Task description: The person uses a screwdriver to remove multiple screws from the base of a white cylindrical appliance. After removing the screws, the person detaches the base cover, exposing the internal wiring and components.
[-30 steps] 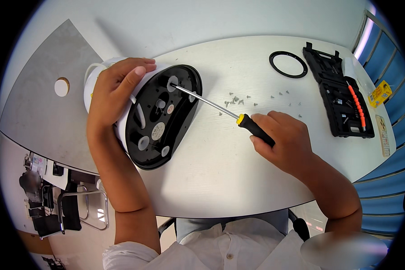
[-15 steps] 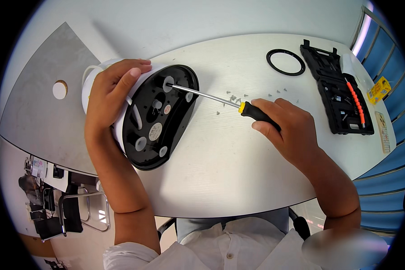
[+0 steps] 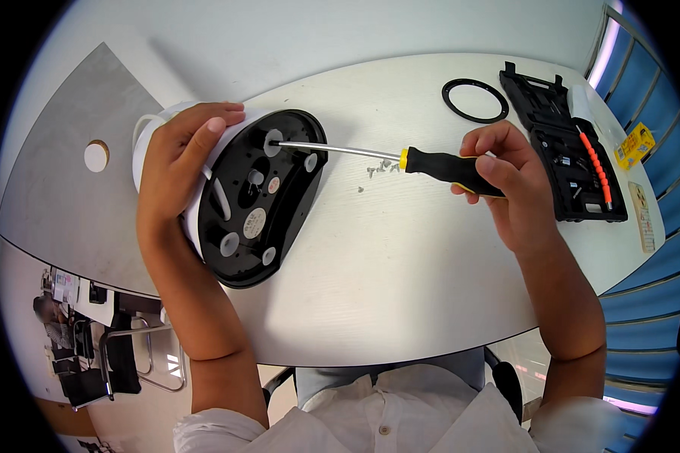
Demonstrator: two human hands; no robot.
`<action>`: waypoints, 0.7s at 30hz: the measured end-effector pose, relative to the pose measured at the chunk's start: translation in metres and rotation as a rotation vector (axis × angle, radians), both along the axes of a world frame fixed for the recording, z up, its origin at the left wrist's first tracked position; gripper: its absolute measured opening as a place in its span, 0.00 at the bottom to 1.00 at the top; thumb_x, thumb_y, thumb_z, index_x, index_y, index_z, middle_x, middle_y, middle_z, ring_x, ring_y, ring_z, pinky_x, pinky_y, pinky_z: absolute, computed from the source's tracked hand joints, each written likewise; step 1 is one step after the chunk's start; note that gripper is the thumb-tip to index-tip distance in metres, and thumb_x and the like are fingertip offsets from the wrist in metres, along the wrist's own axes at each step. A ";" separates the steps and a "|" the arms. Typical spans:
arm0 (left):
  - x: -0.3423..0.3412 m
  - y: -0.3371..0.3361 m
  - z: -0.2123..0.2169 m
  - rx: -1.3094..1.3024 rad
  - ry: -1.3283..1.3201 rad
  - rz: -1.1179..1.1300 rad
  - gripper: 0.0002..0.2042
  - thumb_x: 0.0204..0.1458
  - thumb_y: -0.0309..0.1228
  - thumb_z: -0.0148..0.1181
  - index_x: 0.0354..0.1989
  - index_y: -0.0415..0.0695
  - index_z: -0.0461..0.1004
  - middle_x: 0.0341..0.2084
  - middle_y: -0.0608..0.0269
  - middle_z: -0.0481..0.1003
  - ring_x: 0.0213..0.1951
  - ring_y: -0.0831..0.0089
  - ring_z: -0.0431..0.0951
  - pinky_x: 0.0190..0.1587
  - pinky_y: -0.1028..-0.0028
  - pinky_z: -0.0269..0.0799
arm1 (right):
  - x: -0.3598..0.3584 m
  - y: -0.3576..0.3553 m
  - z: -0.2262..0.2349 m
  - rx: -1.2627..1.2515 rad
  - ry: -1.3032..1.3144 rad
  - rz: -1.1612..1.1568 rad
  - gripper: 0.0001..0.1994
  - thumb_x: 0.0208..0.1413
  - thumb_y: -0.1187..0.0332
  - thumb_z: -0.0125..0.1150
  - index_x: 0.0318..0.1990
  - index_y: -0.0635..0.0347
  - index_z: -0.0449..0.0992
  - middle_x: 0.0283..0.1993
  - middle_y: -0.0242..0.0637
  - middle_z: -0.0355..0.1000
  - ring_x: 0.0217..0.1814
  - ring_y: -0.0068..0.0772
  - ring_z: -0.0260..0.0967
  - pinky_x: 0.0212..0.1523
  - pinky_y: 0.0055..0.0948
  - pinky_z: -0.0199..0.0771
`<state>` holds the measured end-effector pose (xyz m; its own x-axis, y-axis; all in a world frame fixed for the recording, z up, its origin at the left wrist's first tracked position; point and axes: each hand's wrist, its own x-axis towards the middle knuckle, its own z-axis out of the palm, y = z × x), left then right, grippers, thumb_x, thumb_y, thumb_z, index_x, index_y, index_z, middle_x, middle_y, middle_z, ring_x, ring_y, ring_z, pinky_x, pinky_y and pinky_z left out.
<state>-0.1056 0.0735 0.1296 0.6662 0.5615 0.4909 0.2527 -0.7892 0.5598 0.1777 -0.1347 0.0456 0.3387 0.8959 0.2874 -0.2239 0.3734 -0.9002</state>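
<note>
A white appliance (image 3: 139, 155) lies tipped over on the table, its black base (image 3: 285, 204) turned toward me. Pale suction-cup feet (image 3: 230, 243) and round labels show on that base. My left hand (image 3: 175, 162) is wrapped over the white body from the left side. In my right hand (image 3: 517, 181) is a screwdriver (image 3: 438, 164) with a black and yellow handle, fingers closed round its rear end. Its metal shaft reaches left, and the tip meets the upper foot (image 3: 273, 143). Whether it engages a screw there is too small to tell.
Loose screws (image 3: 381, 167) lie on the table beyond the shaft. Farther right are a black ring (image 3: 476, 100), an open black tool case (image 3: 544, 143) with a red flexible shaft (image 3: 595, 166), and a yellow box (image 3: 635, 146). A grey table (image 3: 60, 189) adjoins on the left.
My right hand has turned over and slid back on the handle, its fingers now gripping the rear end. The screwdriver tip stays at the same foot. My left hand keeps its hold.
</note>
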 end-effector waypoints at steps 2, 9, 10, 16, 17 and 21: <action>-0.001 0.001 0.001 0.014 0.002 -0.003 0.18 0.57 0.39 0.53 0.40 0.35 0.79 0.43 0.53 0.78 0.47 0.65 0.75 0.53 0.70 0.65 | -0.004 -0.001 0.001 -0.013 0.078 0.008 0.11 0.45 0.74 0.55 0.38 0.56 0.66 0.41 0.38 0.67 0.31 0.29 0.72 0.28 0.23 0.69; 0.001 -0.002 -0.001 -0.025 -0.011 0.014 0.17 0.58 0.38 0.52 0.40 0.35 0.79 0.43 0.53 0.78 0.47 0.66 0.75 0.53 0.71 0.66 | 0.009 -0.009 0.015 -0.152 -0.167 0.034 0.14 0.41 0.78 0.53 0.40 0.57 0.66 0.47 0.40 0.65 0.41 0.28 0.70 0.33 0.27 0.73; 0.000 -0.002 -0.001 -0.020 -0.008 0.015 0.17 0.58 0.38 0.52 0.40 0.35 0.79 0.43 0.53 0.78 0.47 0.66 0.75 0.53 0.71 0.66 | 0.008 -0.010 0.017 -0.186 -0.255 0.010 0.14 0.42 0.78 0.54 0.40 0.58 0.66 0.48 0.40 0.64 0.42 0.28 0.69 0.34 0.26 0.75; 0.001 -0.003 0.001 -0.003 0.001 0.016 0.17 0.58 0.37 0.52 0.40 0.35 0.79 0.43 0.53 0.78 0.47 0.66 0.75 0.53 0.71 0.66 | 0.003 -0.012 0.015 0.067 -0.328 -0.091 0.14 0.44 0.77 0.59 0.40 0.59 0.67 0.48 0.41 0.66 0.45 0.27 0.71 0.40 0.24 0.81; 0.000 -0.003 0.001 -0.001 0.004 0.017 0.17 0.58 0.37 0.52 0.40 0.34 0.79 0.43 0.53 0.78 0.47 0.66 0.75 0.53 0.71 0.66 | 0.001 -0.011 0.014 0.088 -0.302 -0.112 0.14 0.43 0.78 0.58 0.40 0.59 0.67 0.48 0.42 0.65 0.44 0.28 0.71 0.40 0.26 0.81; 0.001 -0.001 0.000 -0.005 -0.008 -0.007 0.16 0.58 0.36 0.51 0.39 0.34 0.79 0.42 0.52 0.78 0.49 0.64 0.75 0.54 0.70 0.65 | -0.009 -0.008 0.009 0.154 -0.268 -0.177 0.15 0.41 0.78 0.55 0.40 0.59 0.65 0.48 0.44 0.64 0.42 0.30 0.72 0.38 0.28 0.82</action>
<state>-0.1041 0.0721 0.1296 0.6661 0.5592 0.4936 0.2430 -0.7883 0.5653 0.1688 -0.1430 0.0546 0.3791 0.7691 0.5145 0.0926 0.5217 -0.8481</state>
